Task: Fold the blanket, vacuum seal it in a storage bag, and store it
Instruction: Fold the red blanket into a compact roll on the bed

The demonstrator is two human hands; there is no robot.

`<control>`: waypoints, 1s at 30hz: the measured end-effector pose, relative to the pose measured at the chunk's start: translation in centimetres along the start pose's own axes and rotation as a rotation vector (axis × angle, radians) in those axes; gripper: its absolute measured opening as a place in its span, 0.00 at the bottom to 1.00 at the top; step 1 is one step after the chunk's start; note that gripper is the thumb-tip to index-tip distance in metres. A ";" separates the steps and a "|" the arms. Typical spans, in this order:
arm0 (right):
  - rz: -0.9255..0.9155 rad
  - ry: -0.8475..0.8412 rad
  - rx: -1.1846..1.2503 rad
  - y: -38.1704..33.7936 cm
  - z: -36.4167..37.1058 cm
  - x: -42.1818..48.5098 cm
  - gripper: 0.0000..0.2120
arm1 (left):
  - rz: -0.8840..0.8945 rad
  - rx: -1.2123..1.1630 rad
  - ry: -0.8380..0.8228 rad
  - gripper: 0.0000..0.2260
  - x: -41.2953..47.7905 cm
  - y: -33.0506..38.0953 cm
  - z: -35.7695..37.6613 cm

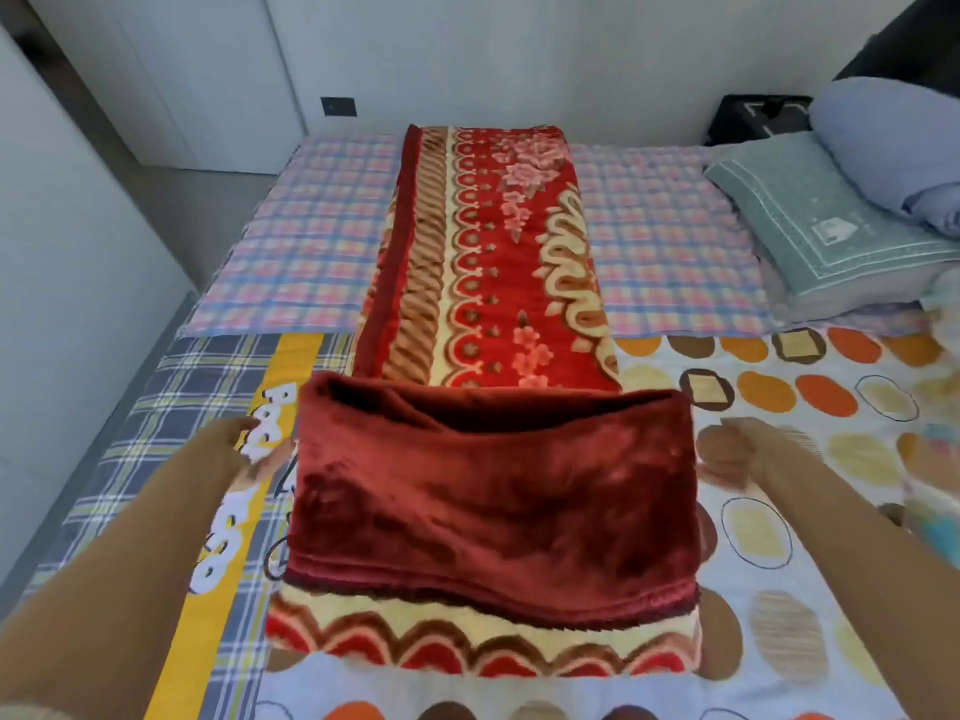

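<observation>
One red blanket [493, 283] lies on the bed [675, 241], long axis pointing away from the viewer, near end doubled back; left hand [249, 444] beside it, fingers spread; right hand [727, 452] too blurred to tell.

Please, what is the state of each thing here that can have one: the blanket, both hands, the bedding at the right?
blanket: folded into a long strip, near end turned back over itself
left hand: open, beside the blanket's left edge, holding nothing
right hand: beside the blanket's right edge, blurred, fingers unclear
pillow: lying flat at the right of the bed
pale quilt: rolled up behind the pillow
</observation>
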State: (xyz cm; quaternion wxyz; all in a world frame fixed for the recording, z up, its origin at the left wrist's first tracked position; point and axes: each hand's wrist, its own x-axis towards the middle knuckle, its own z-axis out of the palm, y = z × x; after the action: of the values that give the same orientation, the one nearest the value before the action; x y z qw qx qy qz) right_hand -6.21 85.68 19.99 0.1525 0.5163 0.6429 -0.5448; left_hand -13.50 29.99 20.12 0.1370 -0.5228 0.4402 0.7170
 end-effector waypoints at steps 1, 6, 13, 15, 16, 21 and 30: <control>-0.085 0.076 -0.124 -0.3 0.9 0.5 0.14 | 0.066 0.057 0.025 0.19 0.7 -0.2 1.0; -0.574 0.125 -0.663 0.1 7.0 1.4 0.24 | 0.842 1.182 -0.091 0.20 4.4 -3.6 6.0; -0.741 0.003 -1.407 -2.2 12.6 8.9 0.37 | 1.143 2.098 -0.152 0.33 13.0 -5.2 11.5; -0.643 -0.049 -1.511 -2.9 12.9 11.2 0.37 | 1.022 2.178 -0.104 0.35 14.9 -4.0 12.5; -0.635 -0.071 -1.557 -3.2 12.8 11.9 0.35 | 0.958 2.199 -0.127 0.35 15.9 -3.3 12.7; -0.777 0.118 -1.655 -2.1 8.9 12.5 0.22 | 0.862 1.976 -0.345 0.22 17.2 -1.0 10.4; -0.690 0.329 -1.061 -2.8 11.2 19.8 0.21 | 1.036 1.391 0.025 0.20 20.9 -1.2 12.0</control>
State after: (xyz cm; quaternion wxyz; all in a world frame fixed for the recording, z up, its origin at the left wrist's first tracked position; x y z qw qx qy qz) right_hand -20.91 86.26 2.46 0.1026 0.2115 0.9683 -0.0849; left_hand -29.01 34.47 2.15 0.0768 -0.0616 0.9629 0.2514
